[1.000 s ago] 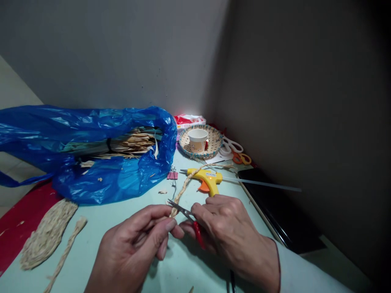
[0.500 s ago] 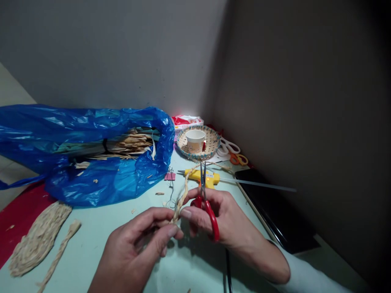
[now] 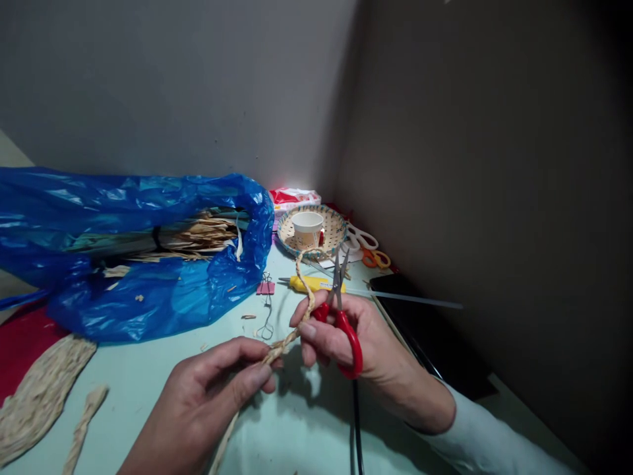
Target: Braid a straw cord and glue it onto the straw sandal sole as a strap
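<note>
Plaited straw cord [image 3: 310, 300] hangs above the pale green table [image 3: 163, 389], slung between two hands, its far stretch curving away toward the woven basket [image 3: 333, 224]. As a whole it looks light and dry, bendable along its length yet springy enough to keep a curve; it should grip well rather than slip. The left hand [image 3: 212, 389] pinches it between thumb and forefinger; the right hand [image 3: 368, 340] pinches it a little farther along while also carrying red-handled scissors [image 3: 337, 288], blades slightly parted and pointing away from the cord. Holding close on both sides of a spot should keep the plait firm. Smallest and weakest are the loose strand stubs [image 3: 273, 348] beside the left fingertips, likely to fray if pulled.
</note>
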{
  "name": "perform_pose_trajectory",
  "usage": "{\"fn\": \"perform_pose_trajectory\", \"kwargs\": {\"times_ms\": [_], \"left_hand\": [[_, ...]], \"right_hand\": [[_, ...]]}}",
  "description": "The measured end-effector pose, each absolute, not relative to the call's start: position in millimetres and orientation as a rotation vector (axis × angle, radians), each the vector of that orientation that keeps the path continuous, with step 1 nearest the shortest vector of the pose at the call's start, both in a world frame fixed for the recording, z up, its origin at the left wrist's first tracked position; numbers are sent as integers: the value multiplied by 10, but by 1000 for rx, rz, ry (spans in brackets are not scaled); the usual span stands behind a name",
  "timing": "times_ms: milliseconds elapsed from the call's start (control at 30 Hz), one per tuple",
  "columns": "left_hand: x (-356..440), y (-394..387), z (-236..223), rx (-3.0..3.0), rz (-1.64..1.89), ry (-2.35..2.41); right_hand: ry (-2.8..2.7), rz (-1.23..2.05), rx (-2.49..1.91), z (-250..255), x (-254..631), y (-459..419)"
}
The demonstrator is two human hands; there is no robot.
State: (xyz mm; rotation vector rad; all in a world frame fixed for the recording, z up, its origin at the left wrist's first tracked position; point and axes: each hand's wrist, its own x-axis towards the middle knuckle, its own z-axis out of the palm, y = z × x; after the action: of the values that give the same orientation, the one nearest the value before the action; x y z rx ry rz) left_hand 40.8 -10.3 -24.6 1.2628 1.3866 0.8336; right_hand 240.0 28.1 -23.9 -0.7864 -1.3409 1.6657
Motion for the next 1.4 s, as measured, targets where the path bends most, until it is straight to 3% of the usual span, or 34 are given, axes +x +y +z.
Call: {"fn": "perform_pose_trajectory", "kwargs": {"times_ms": [333,633,800,867,967,1167,1400], "left_hand": [[446,-157,-350,1636,1300,1531],[450,-170,-300,1485,1189,1555],[497,-152,-262,1390,1298,1511],[504,-139,-245,1379,1349,1515],[481,-127,-226,1361,1388,1621],[426,-144,-253,1492,1439,1618],[447,-179,-350,1801,1577,1448]], "right_hand": [[-1342,1658,-837,-210,2368,270],[-1328,1636,-818,-253,2397,289],[-1384,1591,-898,-233,2368,315],[-1507,1422,-1020,-228,2367,309],[-1800,881,-1154,-254,2388,277],[-2257,-156,-996,-330,2433,222],[-2313,-357,-1033,-328,2428,209]]}}
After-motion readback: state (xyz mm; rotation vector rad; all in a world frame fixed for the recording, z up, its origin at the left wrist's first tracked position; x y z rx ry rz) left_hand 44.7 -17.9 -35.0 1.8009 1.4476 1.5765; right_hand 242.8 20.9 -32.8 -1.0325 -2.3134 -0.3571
